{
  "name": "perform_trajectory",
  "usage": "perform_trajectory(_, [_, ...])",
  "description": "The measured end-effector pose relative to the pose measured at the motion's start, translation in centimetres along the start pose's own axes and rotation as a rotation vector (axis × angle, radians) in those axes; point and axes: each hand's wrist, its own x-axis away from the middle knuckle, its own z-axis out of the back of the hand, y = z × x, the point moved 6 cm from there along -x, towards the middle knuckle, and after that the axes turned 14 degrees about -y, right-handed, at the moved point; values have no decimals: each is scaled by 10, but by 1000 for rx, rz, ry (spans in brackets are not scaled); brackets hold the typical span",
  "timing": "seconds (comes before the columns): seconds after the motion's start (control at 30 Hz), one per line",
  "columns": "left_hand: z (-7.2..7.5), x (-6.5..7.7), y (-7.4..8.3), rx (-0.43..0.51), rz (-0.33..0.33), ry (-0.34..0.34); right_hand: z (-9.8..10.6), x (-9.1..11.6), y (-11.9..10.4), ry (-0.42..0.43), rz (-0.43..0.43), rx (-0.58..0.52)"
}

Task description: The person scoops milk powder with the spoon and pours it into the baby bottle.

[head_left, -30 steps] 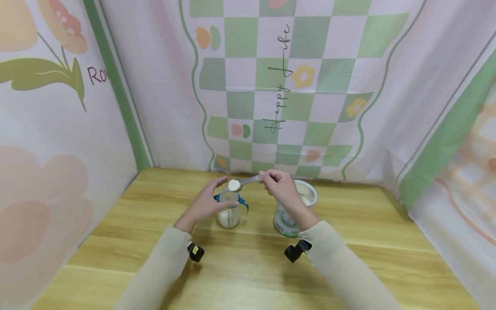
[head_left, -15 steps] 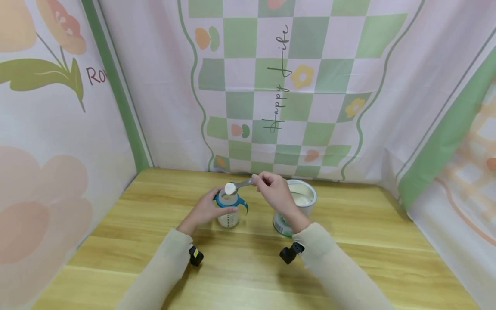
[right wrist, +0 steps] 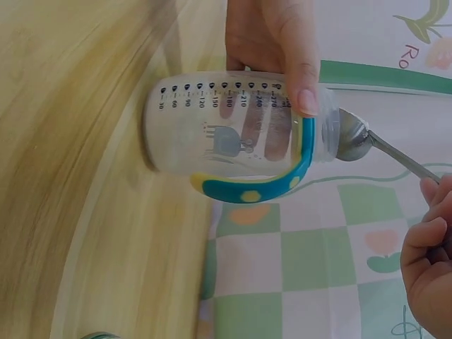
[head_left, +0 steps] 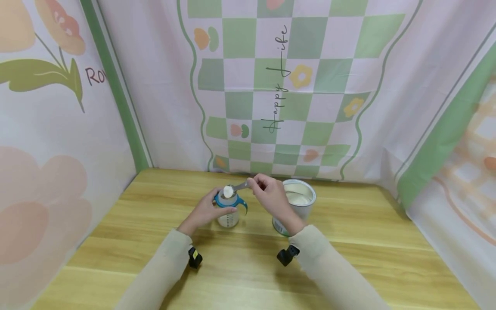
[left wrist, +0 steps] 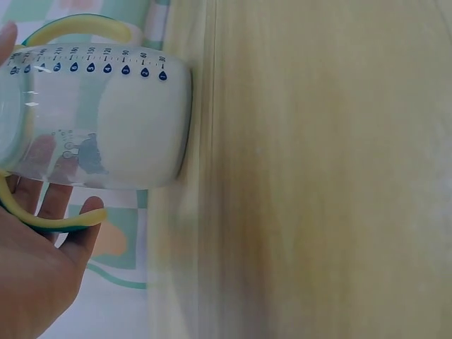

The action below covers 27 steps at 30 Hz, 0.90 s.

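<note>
A clear baby bottle (head_left: 228,220) with blue handles and printed measuring marks stands upright on the table, whitish contents in its lower part. My left hand (head_left: 205,211) grips it near the neck, thumb in front and fingers behind. The right hand (head_left: 271,196) pinches the handle of a metal spoon (right wrist: 399,157) heaped with white powder (head_left: 228,192). In the right wrist view, the spoon's bowl is at the bottle's open mouth; whether they touch, I cannot tell. To the right, partly behind the right forearm, stands an open can (head_left: 305,210) of pale powder.
Both things stand on a wood-grain table (head_left: 348,267). A checkered cloth (head_left: 267,103) hangs behind the table's far edge, and printed cloths hang at both sides. Each wrist wears a small black camera (head_left: 287,255).
My right hand has moved left and slightly down, bringing the spoon over the bottle's mouth. The left fingers have closed in around the bottle's neck. The bottle and can stay put.
</note>
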Motion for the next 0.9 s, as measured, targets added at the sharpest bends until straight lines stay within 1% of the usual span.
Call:
perform_trajectory(0.1, [0, 0, -2, 17, 8, 3, -3, 0, 0, 2, 39, 39])
perform_trajectory(0.2, [0, -1, -2, 23, 3, 2, -7, 2, -4, 8, 115, 94])
perform_trajectory(0.37, [0, 0, 0, 7, -3, 3, -13, 5, -13, 28, 242, 241])
perform_trajectory(0.53, [0, -1, -1, -5, -17, -2, -17, 7, -18, 50, 312, 360])
perform_trajectory(0.73, [-1, -1, -2, 4, -34, -14, -25, 11, -26, 12, 412, 463])
perform_trajectory(0.9, [-1, -1, -4, 21, -33, -19, -31, 15, -29, -7, 486, 542])
